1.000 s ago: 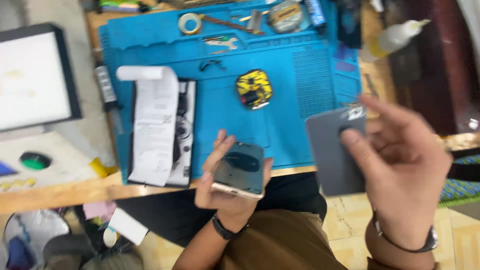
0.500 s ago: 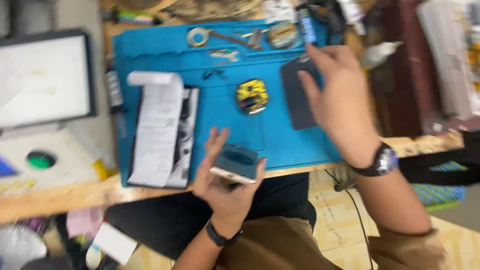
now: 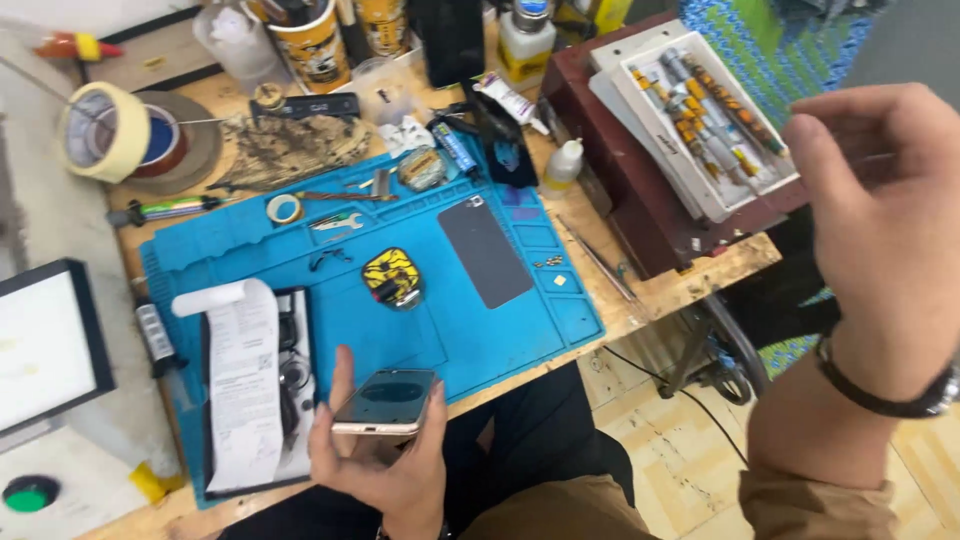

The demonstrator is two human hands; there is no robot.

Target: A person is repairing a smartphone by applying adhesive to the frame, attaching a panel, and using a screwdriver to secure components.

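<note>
Glass-fronted and dark, a smartphone is lying face up across the left hand, whose fingers are curling up around its edges to grip it, close above the person's lap at the near edge of the surface. Half a second ago the right hand was pressing a grey back cover down onto the blue repair mat; now that hand is hovering high at the right, empty, its fingers loosely bent and apart, well clear of the mat. Left behind, the cover is resting flat on the mat, beside a yellow-and-black round object. Judged from this, the phone's rear panel is off and set aside, leaving the handset itself in hand. Farther back, a roll of tape and a white tray of tools are standing near the far edge.
</note>
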